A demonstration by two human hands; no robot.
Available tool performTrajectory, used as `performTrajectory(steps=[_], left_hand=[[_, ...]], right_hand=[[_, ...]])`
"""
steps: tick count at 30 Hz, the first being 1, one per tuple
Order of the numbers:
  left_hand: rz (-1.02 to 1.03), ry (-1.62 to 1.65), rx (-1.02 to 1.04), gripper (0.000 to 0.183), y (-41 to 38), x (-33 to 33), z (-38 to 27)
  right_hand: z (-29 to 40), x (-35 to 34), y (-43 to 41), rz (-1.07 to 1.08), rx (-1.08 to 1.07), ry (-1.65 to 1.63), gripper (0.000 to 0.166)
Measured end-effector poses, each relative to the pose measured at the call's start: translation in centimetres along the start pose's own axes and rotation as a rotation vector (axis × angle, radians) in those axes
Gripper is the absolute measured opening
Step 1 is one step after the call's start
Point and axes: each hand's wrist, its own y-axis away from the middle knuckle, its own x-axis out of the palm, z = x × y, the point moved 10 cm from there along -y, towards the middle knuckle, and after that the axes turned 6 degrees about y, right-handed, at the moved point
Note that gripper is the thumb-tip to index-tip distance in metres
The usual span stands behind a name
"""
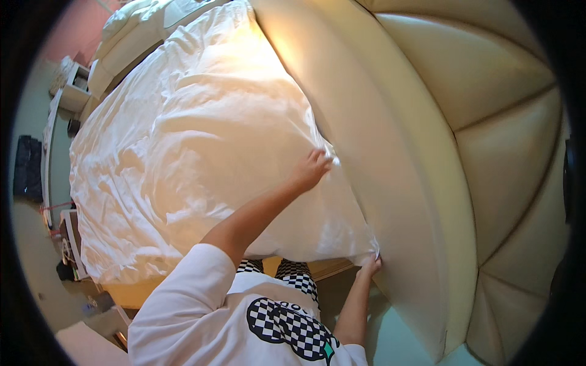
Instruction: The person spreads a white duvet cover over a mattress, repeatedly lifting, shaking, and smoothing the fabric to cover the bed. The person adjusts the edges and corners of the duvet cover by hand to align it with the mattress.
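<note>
A rumpled white bed sheet (238, 114) spreads over the bed before me, its edge running along the base of the headboard. My left hand (313, 168) grips a gathered bit of that edge, partway along it. At the near corner, my right hand (370, 265) pinches the sheet's tip close to the headboard panel. Between the two hands the edge is drawn fairly straight. Creases are thickest toward the left side of the sheet.
A padded cream headboard (499, 151) rises on the right, with a smooth panel (366, 123) between it and the sheet. Beyond the bed's far left corner is a white sofa-like seat (123, 55). A dark bag-like object (27, 168) and a low cabinet (75, 242) stand left.
</note>
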Motion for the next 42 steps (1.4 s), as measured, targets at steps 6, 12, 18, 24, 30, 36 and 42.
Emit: performTrajectory(steps=[6,12,18,24,30,36,42], left_hand=[[0.074,-0.073,-0.198,0.031,11.6,-1.2,2.1],[0.279,-0.196,-0.512,0.047,22.2,-1.4,4.7],[0.389,-0.196,-0.407,0.043,26.1,2.6,0.9],[0.205,0.166,-0.584,0.021,28.9,2.0,2.5],[-0.652,0.017,-1.167,0.013,43.5,-8.9,5.1],[-1.575,0.615,-1.991,0.034,66.8,-2.4,5.2],[-1.97,1.242,-1.663,0.04,63.2,-1.6,9.2]], right_hand=[[-8.6,-1.4,-4.4,-0.028,0.168,0.123,0.039],[4.3,4.4,1.4,0.081,-0.431,0.907,0.035],[13.4,18.4,11.9,0.453,-1.133,0.662,0.04],[15.3,28.1,21.1,0.791,-1.535,0.727,0.041],[15.9,28.7,9.4,0.553,-1.149,0.986,0.045],[14.8,25.4,22.9,0.533,-1.879,0.724,0.029],[-0.6,24.0,36.5,1.226,-1.916,1.007,0.027]])
